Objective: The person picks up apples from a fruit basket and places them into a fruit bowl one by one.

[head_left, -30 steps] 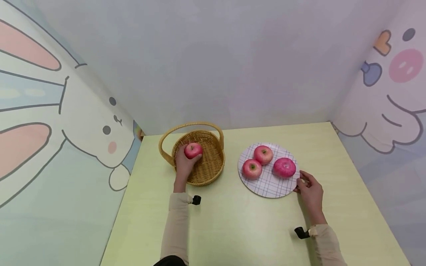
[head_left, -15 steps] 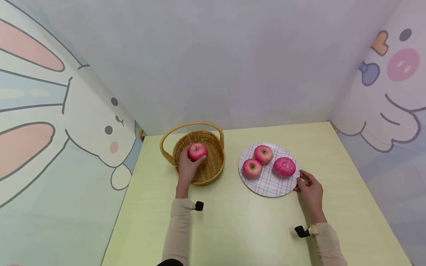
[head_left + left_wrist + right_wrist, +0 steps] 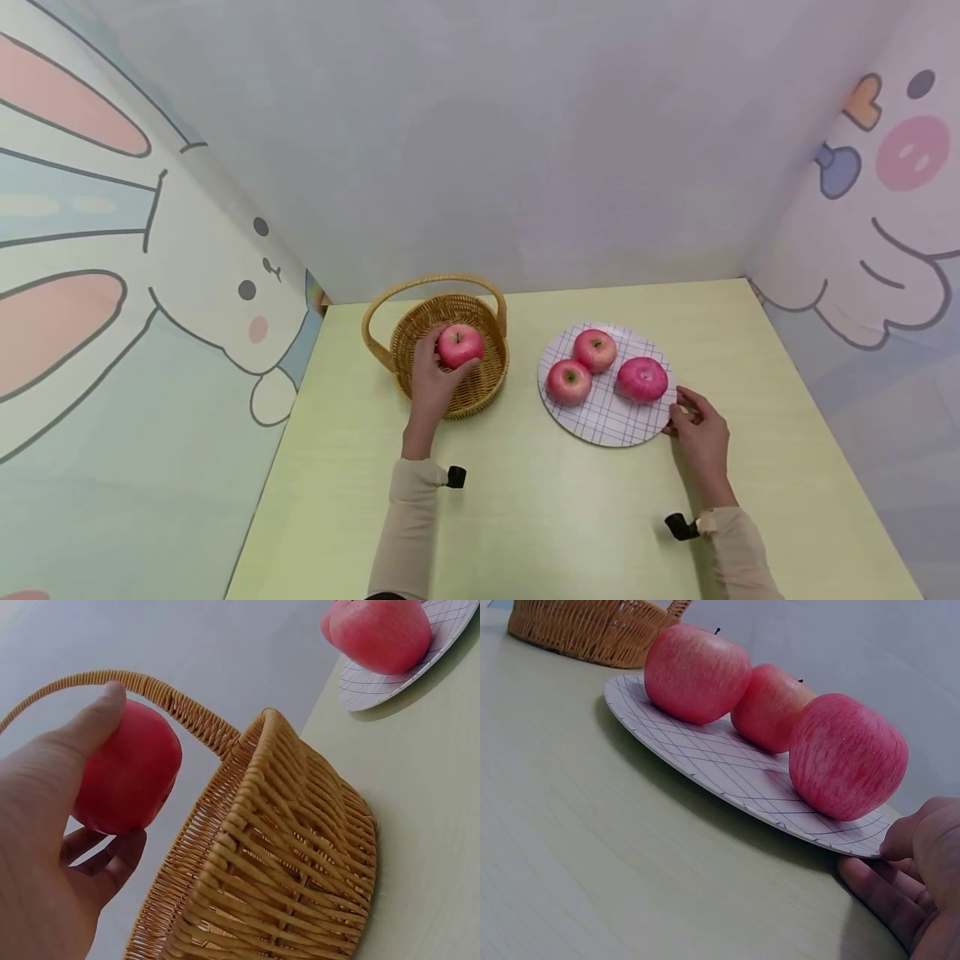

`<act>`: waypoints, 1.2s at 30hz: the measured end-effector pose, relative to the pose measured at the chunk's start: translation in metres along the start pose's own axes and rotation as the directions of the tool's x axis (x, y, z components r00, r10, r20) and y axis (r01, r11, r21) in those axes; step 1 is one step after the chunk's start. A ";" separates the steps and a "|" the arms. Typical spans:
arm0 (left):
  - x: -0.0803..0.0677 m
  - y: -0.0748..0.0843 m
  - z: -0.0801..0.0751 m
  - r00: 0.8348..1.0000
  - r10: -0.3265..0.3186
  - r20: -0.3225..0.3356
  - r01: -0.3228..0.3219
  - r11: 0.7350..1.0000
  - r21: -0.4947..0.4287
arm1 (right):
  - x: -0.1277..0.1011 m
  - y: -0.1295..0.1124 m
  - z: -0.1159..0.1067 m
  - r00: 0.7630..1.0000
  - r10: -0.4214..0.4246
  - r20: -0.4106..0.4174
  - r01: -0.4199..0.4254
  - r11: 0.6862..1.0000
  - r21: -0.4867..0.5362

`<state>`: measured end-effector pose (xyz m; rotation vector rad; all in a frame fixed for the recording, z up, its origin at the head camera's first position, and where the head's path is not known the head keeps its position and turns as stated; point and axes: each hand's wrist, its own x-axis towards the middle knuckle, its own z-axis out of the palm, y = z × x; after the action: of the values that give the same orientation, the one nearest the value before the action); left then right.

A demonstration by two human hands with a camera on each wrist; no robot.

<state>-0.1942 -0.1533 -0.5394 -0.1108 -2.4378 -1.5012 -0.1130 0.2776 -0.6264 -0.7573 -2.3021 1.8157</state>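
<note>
My left hand [image 3: 435, 382] grips a red apple [image 3: 460, 346] between thumb and fingers. In the left wrist view that apple [image 3: 127, 769] is held above the rim of the wicker basket [image 3: 277, 847], near its arched handle. From the head view the basket [image 3: 480, 392] lies under the hand and apple. To the right, my right hand [image 3: 701, 433] pinches the edge of a round white checked plate [image 3: 607, 425], thumb on top and fingers beneath in the right wrist view. Three apples sit on the plate: a left one [image 3: 568, 382], a rear one [image 3: 595, 350] and a darker pink one [image 3: 641, 380].
The pale yellow-green table [image 3: 540, 517] ends at a grey back wall [image 3: 525, 150]. A side wall on the left carries a rabbit drawing [image 3: 202, 275], and the right one a pig drawing [image 3: 885, 217]. Basket and plate stand a short gap apart.
My left hand has moved right with the apple, from the basket's left side toward its middle, and the apple looks slightly larger. The right hand and plate have stayed in place.
</note>
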 end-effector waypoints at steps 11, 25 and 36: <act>-0.006 0.016 0.011 0.993 0.115 0.030 -0.116 0.992 0.054 | 0.002 -0.002 -0.002 1.000 0.005 0.002 -0.005 1.000 0.015; -0.020 0.042 0.029 0.982 0.168 0.081 -0.172 0.984 0.052 | -0.002 -0.002 -0.001 1.000 0.006 0.007 -0.006 1.000 0.003; -0.030 0.050 0.049 0.970 0.223 0.094 -0.229 0.971 0.066 | -0.001 -0.002 0.001 1.000 0.006 -0.009 -0.006 1.000 0.002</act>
<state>-0.1639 -0.0845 -0.5249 -0.4312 -2.4476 -1.3279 -0.1131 0.2759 -0.6244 -0.7716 -2.2947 1.8131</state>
